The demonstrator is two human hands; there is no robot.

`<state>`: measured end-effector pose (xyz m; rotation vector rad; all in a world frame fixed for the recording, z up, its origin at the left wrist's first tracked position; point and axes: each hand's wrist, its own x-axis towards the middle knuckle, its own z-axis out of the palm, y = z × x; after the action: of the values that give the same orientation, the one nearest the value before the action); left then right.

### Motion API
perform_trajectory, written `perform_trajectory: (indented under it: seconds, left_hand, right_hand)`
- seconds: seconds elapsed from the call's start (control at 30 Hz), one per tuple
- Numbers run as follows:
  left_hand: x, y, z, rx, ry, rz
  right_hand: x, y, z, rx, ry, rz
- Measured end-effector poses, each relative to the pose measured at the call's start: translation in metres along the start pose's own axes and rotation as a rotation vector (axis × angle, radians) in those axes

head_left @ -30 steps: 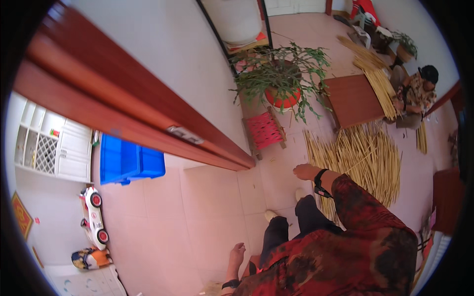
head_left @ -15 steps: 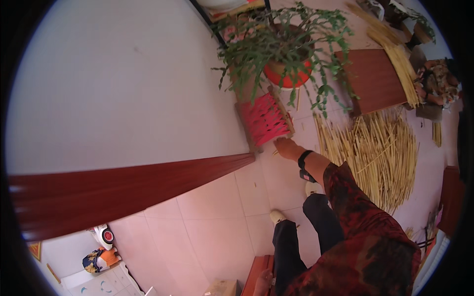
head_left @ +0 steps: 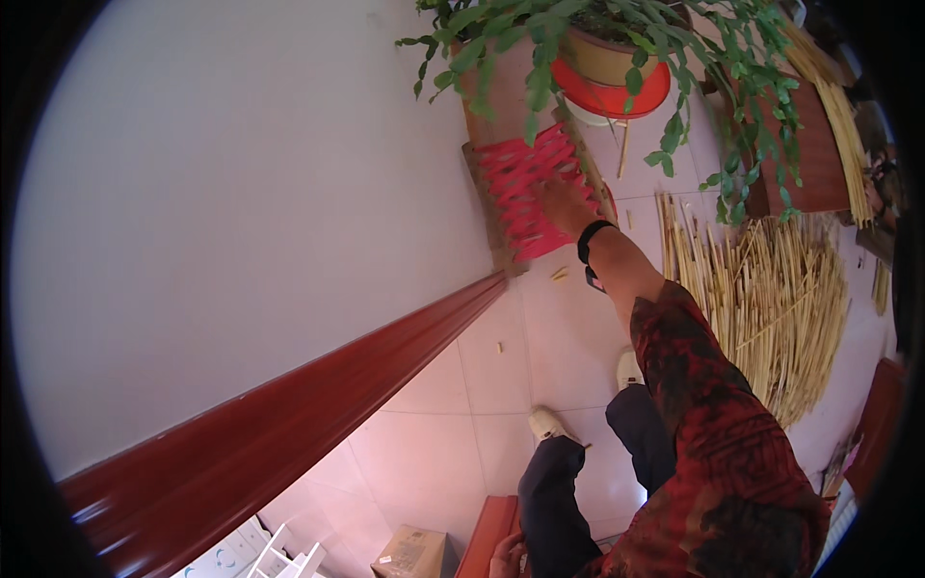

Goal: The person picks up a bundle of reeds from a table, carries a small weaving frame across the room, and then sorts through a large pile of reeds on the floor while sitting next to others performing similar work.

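Note:
My right hand (head_left: 564, 204), with a black band on its wrist, reaches out over a low stool (head_left: 506, 197). The stool has a seat of crisscrossed pink strips in a wooden frame and stands beside the wall. The fingers are curled down onto the pink strips, and their tips are hidden. Low in the picture my left hand (head_left: 505, 556) is beside my leg, at the edge of a red wooden bench (head_left: 489, 535). It is cut off by the picture's lower edge, and its fingers are not clear.
A large potted plant (head_left: 607, 58) hangs its green stems over the stool's far end. Many pale stalks (head_left: 771, 308) lie on the tiles to the right, near a red-brown board (head_left: 805, 144). A cardboard box (head_left: 414, 551) stands at lower middle. Red skirting (head_left: 289, 414) edges the wall.
My right hand has moved from the stool's near corner up onto the pink seat. The view has come closer to the stool and plant. My left hand stays low beside the bench.

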<state>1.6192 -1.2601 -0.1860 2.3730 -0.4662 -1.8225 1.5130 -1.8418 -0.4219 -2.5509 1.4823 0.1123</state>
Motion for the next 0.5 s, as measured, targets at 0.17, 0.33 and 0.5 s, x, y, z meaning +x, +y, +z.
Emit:
perform_trajectory:
  seconds: [0.17, 0.33, 0.5]
  left_hand:
    - [-0.005, 0.014, -0.011, 0.036, -0.025, 0.022]
    - [-0.022, 0.043, -0.025, 0.107, -0.066, 0.078]
    - [-0.033, 0.084, -0.049, 0.195, -0.094, 0.149]
  right_hand:
    - [-0.029, 0.005, -0.027, -0.207, -0.137, -0.138]
    - [-0.110, 0.017, -0.081, 0.273, 0.184, -0.351]
    - [-0.214, 0.046, -0.152, 0.381, -0.020, -0.438]
